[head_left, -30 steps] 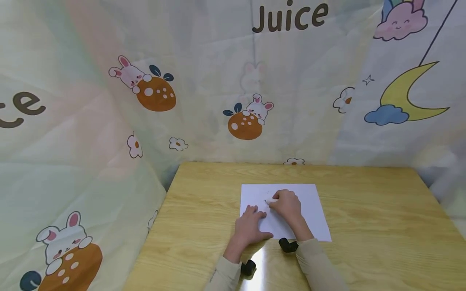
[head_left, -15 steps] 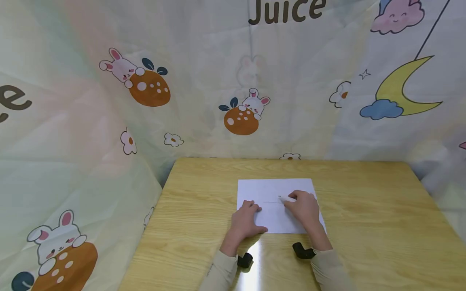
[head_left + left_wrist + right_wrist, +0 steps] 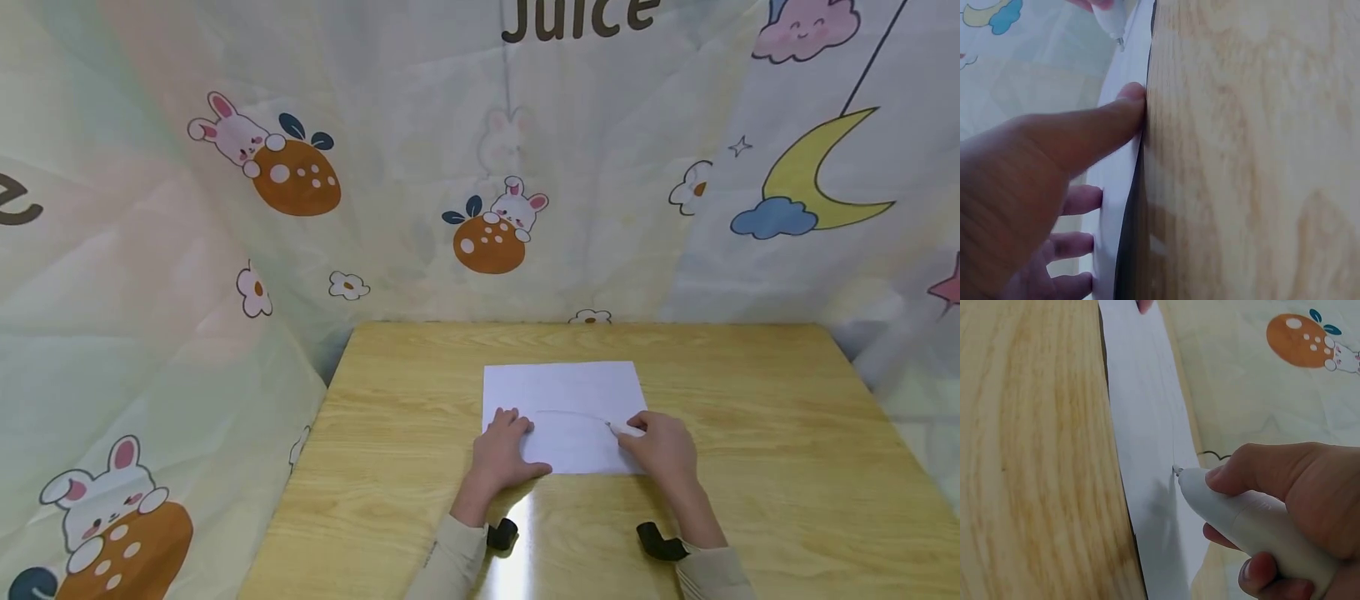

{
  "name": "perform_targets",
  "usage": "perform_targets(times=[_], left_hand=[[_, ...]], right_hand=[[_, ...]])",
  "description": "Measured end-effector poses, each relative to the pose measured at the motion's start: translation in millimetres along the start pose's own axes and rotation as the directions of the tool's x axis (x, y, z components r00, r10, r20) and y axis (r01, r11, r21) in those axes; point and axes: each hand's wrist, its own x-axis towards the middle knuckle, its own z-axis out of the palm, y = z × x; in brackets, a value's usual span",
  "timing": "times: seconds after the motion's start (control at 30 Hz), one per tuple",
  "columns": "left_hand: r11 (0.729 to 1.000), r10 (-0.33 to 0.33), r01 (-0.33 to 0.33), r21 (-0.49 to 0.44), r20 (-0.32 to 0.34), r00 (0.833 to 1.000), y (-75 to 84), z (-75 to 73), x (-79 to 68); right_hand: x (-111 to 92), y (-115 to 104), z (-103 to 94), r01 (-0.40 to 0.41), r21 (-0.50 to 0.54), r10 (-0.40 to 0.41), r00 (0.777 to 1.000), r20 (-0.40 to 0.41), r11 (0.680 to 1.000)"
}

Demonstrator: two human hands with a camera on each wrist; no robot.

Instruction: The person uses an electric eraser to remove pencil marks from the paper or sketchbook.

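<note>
A white sheet of paper point(image 3: 562, 383) lies on the wooden table. My left hand point(image 3: 498, 454) rests spread on its left part, with the thumb point(image 3: 1129, 103) at the near edge. In my right hand point(image 3: 663, 457) is a thick white pen point(image 3: 1241, 519) with a narrow metal tip, held between thumb and fingers. The tip meets the paper right of its middle. From there a thin, faint line point(image 3: 570, 412) runs left across the sheet, slightly curved. In the left wrist view the pen point(image 3: 1111, 22) shows at the top, past the thumb.
The wooden table point(image 3: 780, 433) reaches out on both sides of the paper. A patterned cloth point(image 3: 390, 183) with rabbits and a moon hangs behind and to the left. Black wrist devices point(image 3: 660, 543) sit at both sleeves.
My right hand has moved right and a little toward me with the pen, and the line has grown longer to the right. The left hand stays on the paper. The head view has shifted slightly.
</note>
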Motion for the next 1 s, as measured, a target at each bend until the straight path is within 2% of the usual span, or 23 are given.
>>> perform_targets(times=[0.37,0.73,0.87,1.0], left_hand=[[1.000,0.012,-0.012,0.025,-0.023,1.000,4.5,-1.7,3.3],[0.999,0.018,-0.017,0.045,-0.020,1.000,3.5,-3.6,5.3],[0.999,0.021,-0.020,0.040,-0.007,1.000,3.5,-1.8,5.5],[0.999,0.018,-0.018,0.034,-0.005,1.000,4.4,-0.3,4.8]], right_hand=[[5.7,0.3,7.1,0.000,-0.020,-0.001,0.999,-0.034,1.000],[9.5,-10.6,0.5,0.002,-0.052,-0.001,1.000,0.012,0.999],[7.6,-11.2,-0.6,-0.022,-0.073,0.024,0.999,0.029,0.997],[6.7,-10.6,0.0,0.003,-0.068,-0.001,1.000,0.029,0.998]])
